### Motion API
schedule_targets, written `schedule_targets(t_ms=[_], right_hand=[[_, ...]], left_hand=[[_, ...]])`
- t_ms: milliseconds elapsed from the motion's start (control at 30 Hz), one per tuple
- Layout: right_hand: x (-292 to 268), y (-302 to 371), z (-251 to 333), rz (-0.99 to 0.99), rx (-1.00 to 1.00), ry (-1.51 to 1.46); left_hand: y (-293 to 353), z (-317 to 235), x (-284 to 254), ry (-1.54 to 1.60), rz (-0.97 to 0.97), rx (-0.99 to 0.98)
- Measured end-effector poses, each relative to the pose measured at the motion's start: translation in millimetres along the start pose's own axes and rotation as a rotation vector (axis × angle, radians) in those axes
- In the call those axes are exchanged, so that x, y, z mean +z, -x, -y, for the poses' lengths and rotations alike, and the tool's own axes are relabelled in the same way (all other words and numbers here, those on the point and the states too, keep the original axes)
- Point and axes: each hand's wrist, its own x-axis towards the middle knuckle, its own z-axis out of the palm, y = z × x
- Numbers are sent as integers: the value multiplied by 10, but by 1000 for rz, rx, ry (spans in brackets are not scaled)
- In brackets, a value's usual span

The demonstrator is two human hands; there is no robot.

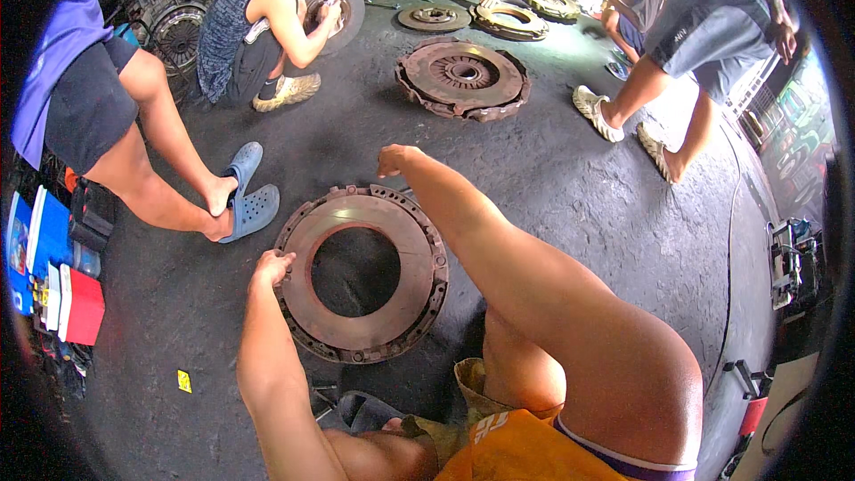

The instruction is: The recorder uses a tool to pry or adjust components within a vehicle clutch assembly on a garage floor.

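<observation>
A large round clutch pressure plate (pixel 289 236), brown-grey with a wide central hole and bolts around its rim, lies on the dark floor in front of me. My left hand (pixel 273 265) grips its left edge, with the thumb side on the top face. Past the plate's far edge is my right hand (pixel 397 159), its fingers curled downward. A thin grey piece shows just below that hand, mostly hidden by the arm and plate, so what the fingers hold does not show.
Another clutch cover (pixel 463 76) lies farther ahead, with more discs (pixel 508 21) behind it. A person in blue clogs (pixel 253 200) stands at left; another crouches holding a disc (pixel 343 18). At right a person in sandals (pixel 597 114) stands. A red box (pixel 80 305) sits at far left.
</observation>
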Motion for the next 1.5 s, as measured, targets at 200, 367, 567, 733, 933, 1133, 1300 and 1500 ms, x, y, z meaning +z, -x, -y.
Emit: schedule_targets(t_ms=[200, 367, 567, 733, 933, 1133, 1300, 1500], right_hand=[[-41, 11, 22, 44, -17, 19], [-88, 149, 53, -17, -117, 73], [-116, 173, 86, 27, -52, 63], [-94, 96, 77, 62, 43, -43], [-96, 113, 80, 59, 18, -15], [-119, 170, 81, 55, 11, -14], [-95, 138, 86, 43, -13, 38], [-87, 137, 77, 4, -35, 82]], left_hand=[[15, -23, -1, -19, -16, 33], [-3, -15, -2, -12, -5, 34], [-153, 91, 43, -6, 15, 18], [-185, 111, 50, 40, 48, -28], [-81, 40, 18, 29, 22, 5], [-27, -8, 5, 119, 54, -45], [31, -43, -16, 49, 13, 12], [14, -22, -18, -19, 5, 33]])
